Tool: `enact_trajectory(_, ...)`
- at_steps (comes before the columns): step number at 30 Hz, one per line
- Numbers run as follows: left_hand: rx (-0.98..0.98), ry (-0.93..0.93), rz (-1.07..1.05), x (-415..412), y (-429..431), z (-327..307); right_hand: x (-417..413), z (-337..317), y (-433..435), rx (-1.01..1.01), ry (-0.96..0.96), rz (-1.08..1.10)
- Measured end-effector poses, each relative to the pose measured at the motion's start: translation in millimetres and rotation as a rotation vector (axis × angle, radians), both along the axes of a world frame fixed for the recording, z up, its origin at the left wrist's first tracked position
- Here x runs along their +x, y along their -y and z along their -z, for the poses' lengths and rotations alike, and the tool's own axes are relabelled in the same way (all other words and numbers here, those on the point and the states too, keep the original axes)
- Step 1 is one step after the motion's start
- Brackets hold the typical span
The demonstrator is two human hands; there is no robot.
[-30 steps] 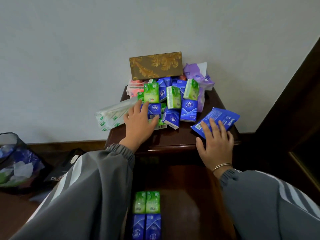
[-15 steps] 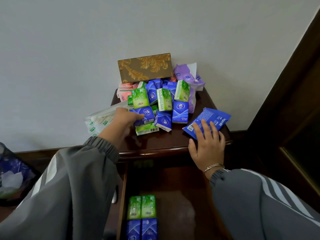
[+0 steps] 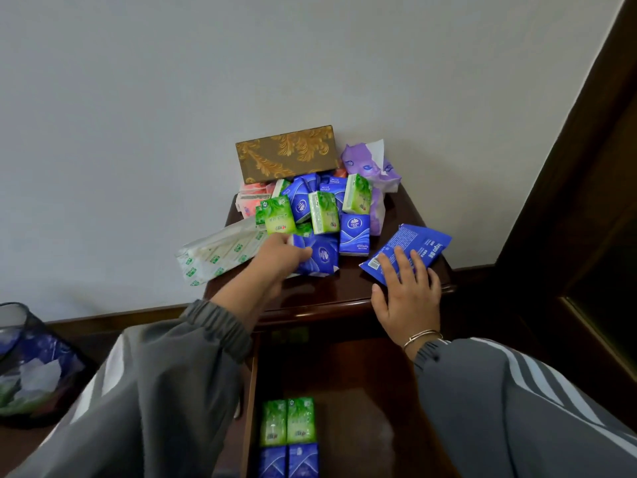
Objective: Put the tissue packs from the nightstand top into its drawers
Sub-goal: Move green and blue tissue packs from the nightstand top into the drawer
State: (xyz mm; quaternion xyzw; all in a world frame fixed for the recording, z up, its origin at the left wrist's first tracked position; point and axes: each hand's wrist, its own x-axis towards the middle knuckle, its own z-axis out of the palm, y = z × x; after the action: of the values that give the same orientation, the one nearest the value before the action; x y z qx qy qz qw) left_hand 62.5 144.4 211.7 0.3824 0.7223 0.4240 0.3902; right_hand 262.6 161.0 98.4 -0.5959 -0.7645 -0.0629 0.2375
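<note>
- Head view looks down on the nightstand top (image 3: 310,298), a dark wooden surface crowded at the back with small tissue packs (image 3: 322,210) in green and blue, heaped loosely against a gold box (image 3: 287,153) by the wall.
- Left hand (image 3: 279,258) reaches into the front of the heap, its fingers (image 3: 300,253) curled onto a blue pack (image 3: 322,257); they look closed on it, likely to lift it out.
- Right hand (image 3: 408,291) lies flat at the front right edge, fingers spread apart over a large flat blue pack (image 3: 408,251), pressing rather than gripping, probably to keep it from sliding off.
- Open drawer (image 3: 362,391) below already holds 4 packs (image 3: 289,436), 2 green above 2 blue, lined up in its left corner, which leaves room for more rows.
- A long white pack (image 3: 217,253) overhangs the left edge.
</note>
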Motion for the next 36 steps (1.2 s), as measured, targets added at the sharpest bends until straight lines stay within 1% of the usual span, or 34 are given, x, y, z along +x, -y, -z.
enact_trajectory(6,0.025,-0.063,-0.046,28.6,-10.8,6.9,4.0,-12.1,3.4,-0.043,0.042,-0.033)
enact_trajectory(10,0.076,-0.174,-0.050,37.1,-10.9,1.4,8.3,-14.2,1.4,-0.106,0.056,-0.085)
enact_trajectory(12,0.103,-0.193,0.002,40.1,-12.3,-3.6,14.0,-12.2,-2.6,-0.160,0.077,-0.121)
enact_trajectory(16,0.164,-0.342,0.194,46.5,-23.5,-14.9,23.4,-9.3,-10.6,-0.232,0.035,-0.203)
enact_trajectory(20,0.148,-0.583,0.411,54.6,-43.4,-25.0,27.5,-7.2,-15.1,-0.279,0.006,-0.247)
enact_trajectory(23,0.089,-0.841,0.575,61.5,-61.1,-28.2,27.1,-4.9,-16.7,-0.289,0.005,-0.254)
enact_trajectory(29,-0.098,-1.247,0.825,64.9,-89.1,-29.3,27.3,-3.7,-16.8,-0.285,0.012,-0.267)
enact_trajectory(32,-0.115,-1.489,0.880,65.0,-90.4,-24.2,27.5,-4.8,-15.3,-0.290,-0.001,-0.272)
enact_trajectory(34,-0.084,-1.540,0.864,64.8,-90.3,-19.7,27.6,-5.8,-14.8,-0.301,-0.008,-0.278)
enact_trajectory(36,-0.015,-1.538,0.824,65.5,-89.8,-19.1,27.4,-6.2,-14.6,-0.300,-0.012,-0.277)
